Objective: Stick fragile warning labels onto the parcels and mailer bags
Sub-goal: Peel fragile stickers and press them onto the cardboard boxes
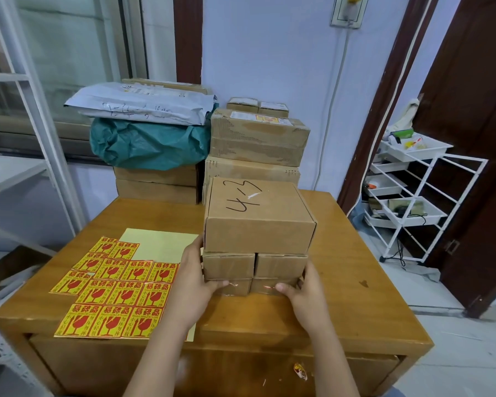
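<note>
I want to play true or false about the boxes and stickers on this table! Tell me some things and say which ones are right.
1. Both hands hold the stack of boxes. True: the left hand and the right hand grip the small boxes at the bottom of the stack.
2. The top box has a red and yellow sticker on it. False: it shows only handwritten black marks.
3. The fragile stickers lie to the left of the stack. True.
4. The green bag sits on top of the grey mailer bags. False: the grey bags lie on the green one.
5. The stickers are blue. False: they are yellow with red print.
</note>
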The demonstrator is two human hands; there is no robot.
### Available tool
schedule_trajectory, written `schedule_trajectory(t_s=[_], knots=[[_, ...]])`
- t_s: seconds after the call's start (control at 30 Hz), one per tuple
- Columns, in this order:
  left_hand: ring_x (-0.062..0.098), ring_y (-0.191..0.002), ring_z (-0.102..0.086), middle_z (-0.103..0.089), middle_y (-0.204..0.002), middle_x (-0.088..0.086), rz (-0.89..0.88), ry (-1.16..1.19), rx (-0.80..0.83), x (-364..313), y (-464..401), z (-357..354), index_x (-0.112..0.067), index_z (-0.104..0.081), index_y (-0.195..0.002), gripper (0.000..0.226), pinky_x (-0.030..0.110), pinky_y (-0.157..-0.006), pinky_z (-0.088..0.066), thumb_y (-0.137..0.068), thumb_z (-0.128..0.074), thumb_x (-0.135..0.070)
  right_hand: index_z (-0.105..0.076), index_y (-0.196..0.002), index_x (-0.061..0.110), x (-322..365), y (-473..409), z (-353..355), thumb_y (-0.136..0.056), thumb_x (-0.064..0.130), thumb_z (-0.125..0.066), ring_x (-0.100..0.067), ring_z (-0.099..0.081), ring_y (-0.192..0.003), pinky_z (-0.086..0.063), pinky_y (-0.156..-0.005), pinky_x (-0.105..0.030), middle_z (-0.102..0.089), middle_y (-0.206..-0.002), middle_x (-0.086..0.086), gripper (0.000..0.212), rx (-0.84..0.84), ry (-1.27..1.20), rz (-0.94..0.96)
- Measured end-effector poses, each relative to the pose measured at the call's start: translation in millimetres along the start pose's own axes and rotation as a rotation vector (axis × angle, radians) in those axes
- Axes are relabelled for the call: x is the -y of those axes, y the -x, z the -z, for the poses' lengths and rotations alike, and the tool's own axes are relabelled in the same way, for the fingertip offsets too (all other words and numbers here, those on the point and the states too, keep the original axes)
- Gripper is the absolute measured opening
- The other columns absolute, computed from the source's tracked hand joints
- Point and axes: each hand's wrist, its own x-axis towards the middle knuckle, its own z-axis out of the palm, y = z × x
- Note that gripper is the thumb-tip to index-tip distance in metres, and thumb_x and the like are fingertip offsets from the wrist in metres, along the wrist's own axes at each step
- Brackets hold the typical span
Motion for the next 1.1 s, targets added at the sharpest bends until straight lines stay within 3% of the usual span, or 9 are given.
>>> schedule_trajectory(t_s=[0.13,0.37,0.43,0.6,0.77,0.87,0.97,1.03,1.1], knots=[[0.003,-0.118,-0.036,-0.040,-0.140,-0.002,-0.004,0.002,-0.017,0,0,-4,-0.022,-0.027,-0.145,0.089,0.024,-0.098,-0.040,-0.074,-0.077,-0.005,-0.043,-0.137,0.018,-1,2,5,-0.077,-0.002,-0.071,-0.008,-0.052,-0.118,-0.042,-0.084,-0.004,-0.058,-0.121,0.014,0.069,0.004,-0.014,0.020],[0.015,-0.125,-0.043,-0.044,-0.139,-0.002,0.012,0.022,-0.015,4,-4,-3,-0.022,-0.030,-0.145,0.088,0.029,-0.098,-0.044,-0.073,-0.080,-0.010,-0.048,-0.129,0.025,2,4,5,-0.078,0.001,-0.072,-0.002,-0.054,-0.113,-0.046,-0.091,-0.012,-0.059,-0.116,0.016,0.062,0.014,-0.030,0.050],[0.009,-0.121,-0.041,-0.040,-0.139,-0.005,-0.005,0.028,0.009,5,-2,-1,-0.024,-0.028,-0.145,0.090,0.027,-0.095,-0.044,-0.072,-0.081,-0.021,-0.048,-0.120,0.034,4,8,3,-0.079,0.014,-0.074,0.003,-0.053,-0.110,-0.046,-0.091,-0.014,-0.058,-0.116,0.016,0.053,0.049,-0.041,0.060],[0.004,-0.116,-0.040,-0.039,-0.138,-0.007,-0.032,0.044,0.039,5,-1,1,-0.026,-0.026,-0.145,0.081,0.006,-0.079,-0.041,-0.078,-0.070,-0.037,-0.053,-0.119,0.031,9,13,-1,-0.077,0.057,-0.068,-0.001,-0.057,-0.108,-0.048,-0.088,-0.019,-0.062,-0.116,0.009,0.051,0.029,-0.141,0.067],[0.011,-0.123,-0.045,-0.045,-0.137,-0.009,-0.026,0.061,0.029,10,-3,2,-0.029,-0.030,-0.144,0.077,0.014,-0.086,-0.043,-0.079,-0.071,-0.036,-0.053,-0.114,0.036,11,13,-8,-0.070,0.065,-0.062,0.001,-0.057,-0.106,-0.049,-0.090,-0.024,-0.062,-0.111,0.015,0.053,-0.043,-0.104,0.087],[0.008,-0.123,-0.044,-0.045,-0.137,-0.011,-0.029,0.059,0.034,9,-2,3,-0.031,-0.030,-0.144,0.082,0.018,-0.090,-0.043,-0.073,-0.067,-0.048,-0.052,-0.123,0.028,10,16,-11,-0.067,0.080,-0.053,-0.006,-0.051,-0.115,-0.047,-0.096,-0.032,-0.055,-0.121,0.012,0.077,-0.103,-0.018,0.120],[0.011,-0.128,-0.041,-0.041,-0.142,-0.011,-0.027,0.073,0.038,10,-2,9,-0.033,-0.028,-0.145,0.091,0.030,-0.099,-0.045,-0.066,-0.067,-0.056,-0.052,-0.121,0.017,18,25,-17,-0.079,0.058,-0.051,-0.003,-0.048,-0.104,-0.039,-0.089,-0.014,-0.047,-0.117,0.001,0.059,-0.405,0.007,0.213],[0.013,-0.131,-0.040,-0.037,-0.147,-0.010,-0.020,0.050,0.029,11,-2,16,-0.033,-0.027,-0.146,0.091,0.038,-0.102,-0.045,-0.068,-0.069,-0.053,-0.056,-0.097,0.013,28,32,-23,-0.085,0.036,-0.047,-0.003,-0.047,-0.084,-0.037,-0.073,-0.009,-0.050,-0.092,-0.002,0.027,-0.578,0.023,0.387],[0.009,-0.129,-0.039,-0.035,-0.148,-0.011,-0.032,0.005,0.004,12,-3,26,-0.034,-0.028,-0.145,0.086,0.036,-0.101,-0.044,-0.072,-0.073,-0.043,-0.055,-0.075,0.009,37,39,-32,-0.088,0.022,-0.042,-0.007,-0.043,-0.068,-0.033,-0.061,-0.012,-0.048,-0.072,0.000,0.023,-0.594,0.068,0.547]])
